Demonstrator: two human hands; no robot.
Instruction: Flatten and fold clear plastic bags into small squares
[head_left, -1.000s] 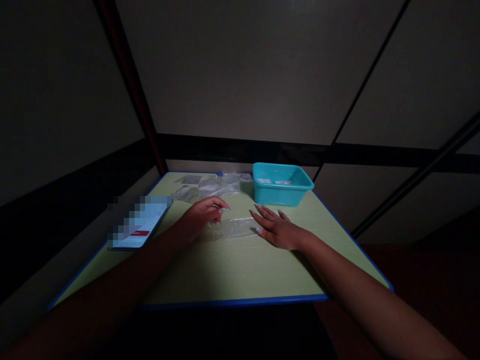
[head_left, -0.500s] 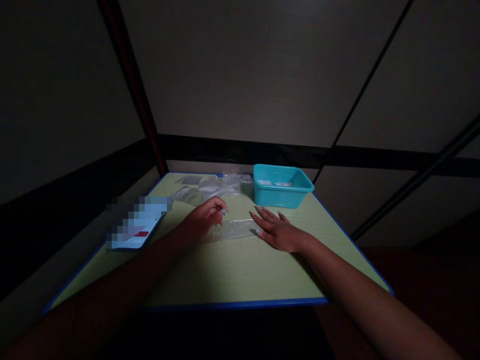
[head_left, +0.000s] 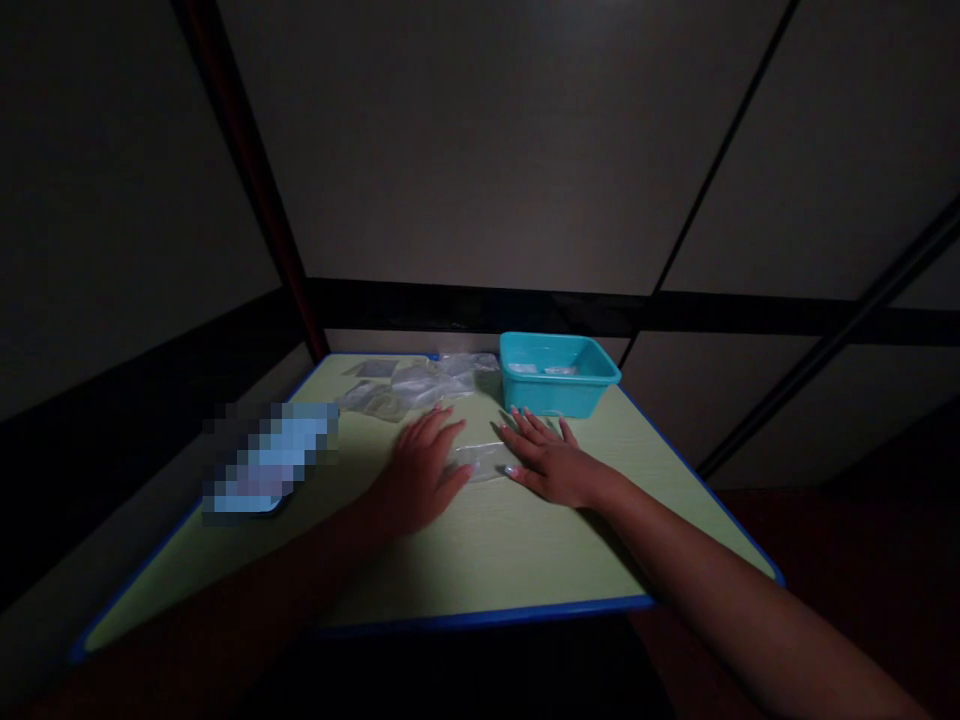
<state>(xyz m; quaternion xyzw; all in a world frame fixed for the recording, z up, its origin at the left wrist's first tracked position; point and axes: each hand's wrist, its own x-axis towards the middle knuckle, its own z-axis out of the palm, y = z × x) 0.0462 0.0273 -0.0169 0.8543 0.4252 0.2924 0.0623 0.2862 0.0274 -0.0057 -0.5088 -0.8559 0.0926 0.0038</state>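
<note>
A clear plastic bag lies flat on the green table, its two ends hidden under my hands. Over its left end my left hand is spread, palm down, with the thumb pointing right. My right hand lies flat with fingers apart on the bag's right end, just in front of the turquoise basket. Neither hand grips anything.
Several clear plastic bags lie crumpled along the table's back edge. Inside the basket are some whitish pieces. A phone-like device, partly blurred out, rests at the table's left edge. A wall stands behind.
My left hand has gone from pinched fingers to spread flat over the bag's left end. My right hand stays in place. The view has shifted slightly.
</note>
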